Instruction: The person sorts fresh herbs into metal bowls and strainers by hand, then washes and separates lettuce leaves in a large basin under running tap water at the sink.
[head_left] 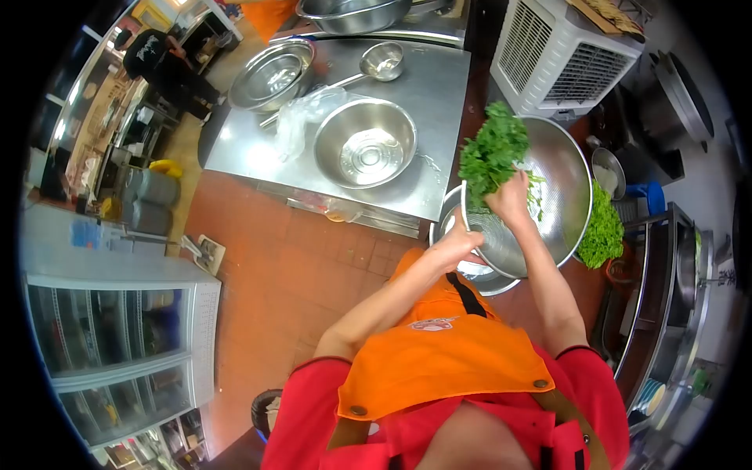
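Observation:
My left hand (460, 244) is closed on the near left rim of a large steel colander (565, 168), which is tilted. Inside it, my right hand (511, 200) grips a bunch of green herbs (495, 149) by the stems, leaves pointing away from me over the far left rim. A few loose sprigs (537, 194) lie on the colander wall just right of that hand. Below the colander, partly hidden by it, sits a wide metal basin (501, 285). More leafy greens (601, 235) show past the colander's right side.
On the steel table (258, 149) stand a metal bowl (366, 143), stacked basins (274, 74), a ladle (382, 61) and a plastic bag (301, 121). An air cooler (568, 59) stands beyond the colander, a shelf rack (650, 305) to the right. Another person (157, 59) stands far left.

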`<action>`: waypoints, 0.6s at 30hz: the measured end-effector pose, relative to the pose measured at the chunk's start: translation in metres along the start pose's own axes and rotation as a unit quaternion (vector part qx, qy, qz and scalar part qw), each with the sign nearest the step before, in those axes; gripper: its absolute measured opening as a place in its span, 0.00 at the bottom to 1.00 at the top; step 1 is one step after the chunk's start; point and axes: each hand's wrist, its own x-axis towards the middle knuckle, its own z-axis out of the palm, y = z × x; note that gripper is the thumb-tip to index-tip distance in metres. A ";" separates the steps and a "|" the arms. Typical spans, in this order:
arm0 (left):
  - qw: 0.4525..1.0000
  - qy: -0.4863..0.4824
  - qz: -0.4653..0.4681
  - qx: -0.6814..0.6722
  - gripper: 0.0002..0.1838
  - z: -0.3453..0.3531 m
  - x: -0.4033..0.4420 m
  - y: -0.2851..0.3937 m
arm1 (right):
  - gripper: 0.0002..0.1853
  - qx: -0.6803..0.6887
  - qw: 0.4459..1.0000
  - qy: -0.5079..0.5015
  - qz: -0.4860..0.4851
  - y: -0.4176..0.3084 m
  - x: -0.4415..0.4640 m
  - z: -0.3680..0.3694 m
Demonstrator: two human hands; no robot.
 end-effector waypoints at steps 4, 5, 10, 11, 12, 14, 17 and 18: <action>0.999 -0.031 -0.011 -0.011 0.45 0.009 0.007 -0.007 | 0.17 0.003 0.999 0.027 0.019 0.025 -0.005 -0.015; 0.999 -0.031 -0.018 -0.015 0.44 0.012 0.007 -0.007 | 0.17 0.037 0.998 0.013 0.039 0.032 -0.009 -0.016; 0.995 -0.066 -0.040 -0.071 0.29 0.005 0.016 -0.014 | 0.15 0.219 0.973 0.027 0.070 0.055 -0.025 -0.028; 0.994 -0.064 -0.036 -0.077 0.28 0.003 0.016 -0.012 | 0.15 0.235 0.966 0.049 0.095 0.054 -0.027 -0.030; 0.994 -0.062 -0.032 -0.084 0.28 0.000 0.017 -0.010 | 0.14 0.240 0.964 0.058 0.100 0.054 -0.029 -0.037; 0.990 -0.094 -0.034 -0.096 0.28 -0.013 0.026 -0.013 | 0.13 0.257 0.958 0.073 0.101 0.034 -0.022 -0.068; 0.992 -0.064 -0.023 -0.104 0.32 -0.010 0.015 0.003 | 0.13 0.172 0.977 0.098 0.075 0.024 -0.014 -0.091; 0.993 -0.052 -0.016 -0.106 0.33 -0.011 0.014 0.007 | 0.14 0.138 0.983 0.100 0.062 0.022 -0.011 -0.095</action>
